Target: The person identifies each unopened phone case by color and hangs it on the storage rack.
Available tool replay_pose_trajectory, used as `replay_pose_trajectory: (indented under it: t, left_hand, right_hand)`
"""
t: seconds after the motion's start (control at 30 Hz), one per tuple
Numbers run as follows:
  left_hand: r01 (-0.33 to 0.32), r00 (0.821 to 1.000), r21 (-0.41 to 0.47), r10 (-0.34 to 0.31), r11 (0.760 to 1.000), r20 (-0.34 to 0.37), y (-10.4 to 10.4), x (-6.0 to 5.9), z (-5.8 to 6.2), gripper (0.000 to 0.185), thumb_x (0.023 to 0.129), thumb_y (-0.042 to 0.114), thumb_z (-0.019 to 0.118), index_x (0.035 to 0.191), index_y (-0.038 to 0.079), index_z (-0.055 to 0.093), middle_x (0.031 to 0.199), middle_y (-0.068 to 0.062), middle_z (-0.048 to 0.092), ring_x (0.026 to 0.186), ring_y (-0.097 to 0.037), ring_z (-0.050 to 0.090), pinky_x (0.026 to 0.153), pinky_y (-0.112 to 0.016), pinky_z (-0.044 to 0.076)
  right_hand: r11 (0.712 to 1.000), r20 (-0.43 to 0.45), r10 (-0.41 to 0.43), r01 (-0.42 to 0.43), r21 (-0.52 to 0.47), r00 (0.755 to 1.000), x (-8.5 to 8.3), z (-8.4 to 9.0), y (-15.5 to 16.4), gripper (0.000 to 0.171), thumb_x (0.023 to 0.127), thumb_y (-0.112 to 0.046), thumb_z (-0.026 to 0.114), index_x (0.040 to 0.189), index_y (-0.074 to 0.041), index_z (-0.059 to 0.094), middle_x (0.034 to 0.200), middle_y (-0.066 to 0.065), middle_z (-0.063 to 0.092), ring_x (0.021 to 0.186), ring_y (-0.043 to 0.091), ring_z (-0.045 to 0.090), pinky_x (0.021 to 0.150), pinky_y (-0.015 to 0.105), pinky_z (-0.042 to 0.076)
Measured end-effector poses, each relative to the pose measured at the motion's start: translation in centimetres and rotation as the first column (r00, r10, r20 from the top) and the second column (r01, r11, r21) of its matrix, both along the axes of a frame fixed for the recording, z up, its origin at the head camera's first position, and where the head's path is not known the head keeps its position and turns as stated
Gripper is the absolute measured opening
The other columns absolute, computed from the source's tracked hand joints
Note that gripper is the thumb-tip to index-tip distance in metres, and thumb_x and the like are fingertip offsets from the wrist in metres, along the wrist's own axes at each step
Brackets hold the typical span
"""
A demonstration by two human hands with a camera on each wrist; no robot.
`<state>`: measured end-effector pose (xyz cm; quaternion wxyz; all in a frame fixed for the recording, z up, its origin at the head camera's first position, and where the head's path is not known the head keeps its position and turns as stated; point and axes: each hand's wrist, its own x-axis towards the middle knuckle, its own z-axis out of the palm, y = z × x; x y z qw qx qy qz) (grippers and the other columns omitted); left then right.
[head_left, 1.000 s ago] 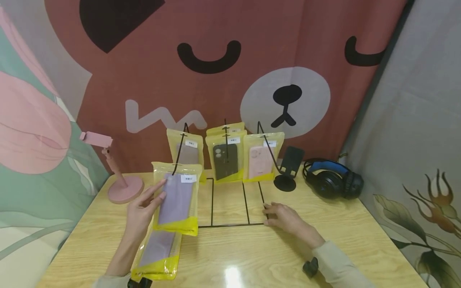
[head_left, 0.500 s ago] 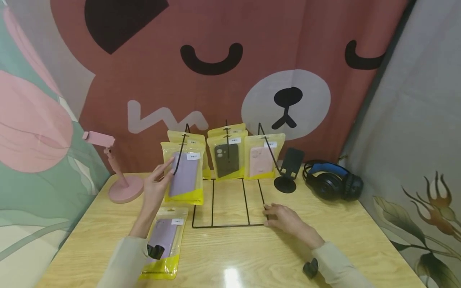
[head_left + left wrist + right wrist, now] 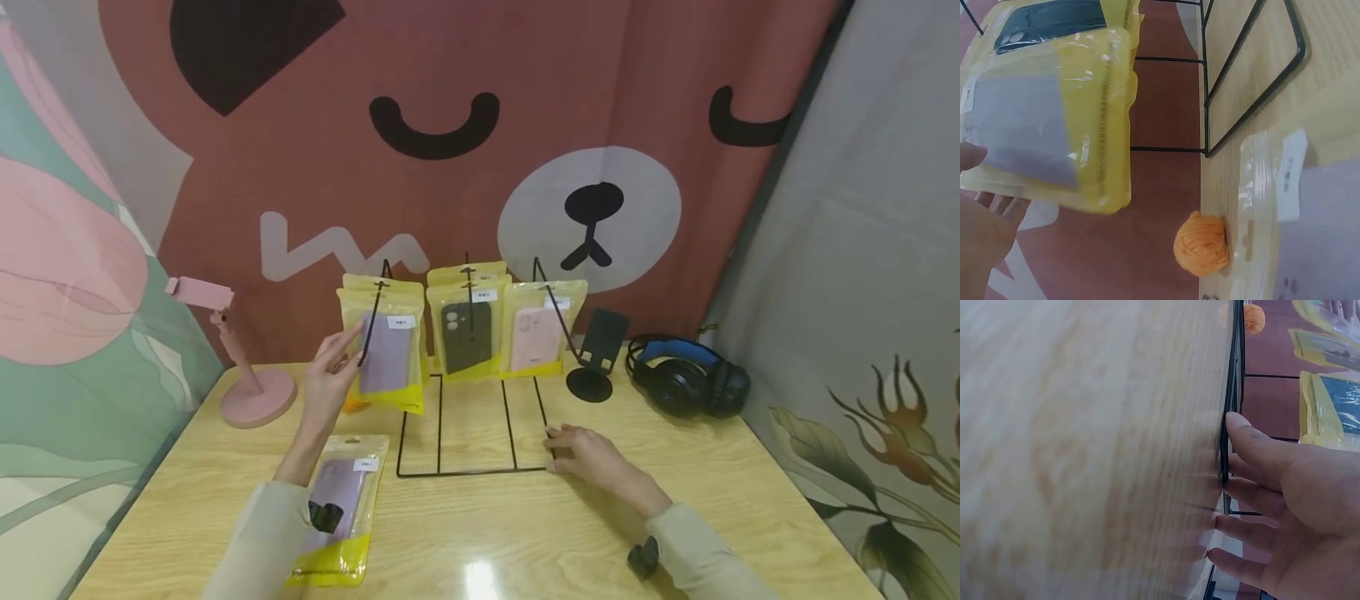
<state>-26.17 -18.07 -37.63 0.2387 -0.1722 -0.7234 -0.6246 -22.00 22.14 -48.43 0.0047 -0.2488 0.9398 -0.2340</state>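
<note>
In the head view my left hand (image 3: 324,383) holds the left edge of a clear yellow pouch with a lilac phone case (image 3: 386,358). The left wrist view has its thumb in front of the pouch (image 3: 1029,131), fingers behind. The pouch hangs on the left hook of a black wire display rack (image 3: 472,474), in front of another pouch. My right hand (image 3: 600,462) grips the rack's right front base wire; thumb and fingertips meet it in the right wrist view. Another pouched lilac phone case (image 3: 352,475) lies on the table below my left hand.
Pouches with a black phone case (image 3: 467,333) and a pink phone case (image 3: 536,337) hang on the other hooks. A pink stand (image 3: 258,400) is at left, a black phone stand (image 3: 603,333) and headphones (image 3: 686,387) at right. An orange ball (image 3: 1202,245) sits behind the left pouches.
My left hand has moved the lilac-case pouch up and back along the left hook, close against the pouch behind. My right hand stays on the rack's base.
</note>
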Motion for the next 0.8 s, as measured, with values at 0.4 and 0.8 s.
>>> replay_pose_trajectory:
  t: [0.4,0.8]
  left_hand:
    - [-0.076,0.977,-0.426,0.152,0.902,0.147,-6.1,4.3,-4.0,0.041,0.095,0.009,0.06,0.134,-0.002,0.053,0.139,-0.025,0.041,0.128,-0.045,0.038,0.098,-0.066,0.037]
    - [0.155,0.794,-0.851,0.45,0.502,0.41,-6.6,10.5,-8.5,0.097,0.083,0.064,0.061,0.144,-0.006,0.032,0.135,-0.044,0.035,0.119,-0.066,0.034,0.081,-0.075,0.041]
  right_hand:
    - [1.0,0.011,-0.002,0.001,0.005,1.0,0.0,-0.6,-0.4,0.04,0.085,-0.025,0.073,0.119,-0.003,0.068,0.136,0.016,0.055,0.125,0.045,0.048,0.1,0.061,0.039]
    - [1.0,-0.012,0.003,-0.003,0.007,1.0,-0.1,-0.1,0.0,0.039,0.085,-0.024,0.073,0.117,-0.002,0.068,0.134,0.018,0.056,0.123,0.046,0.049,0.098,0.062,0.04]
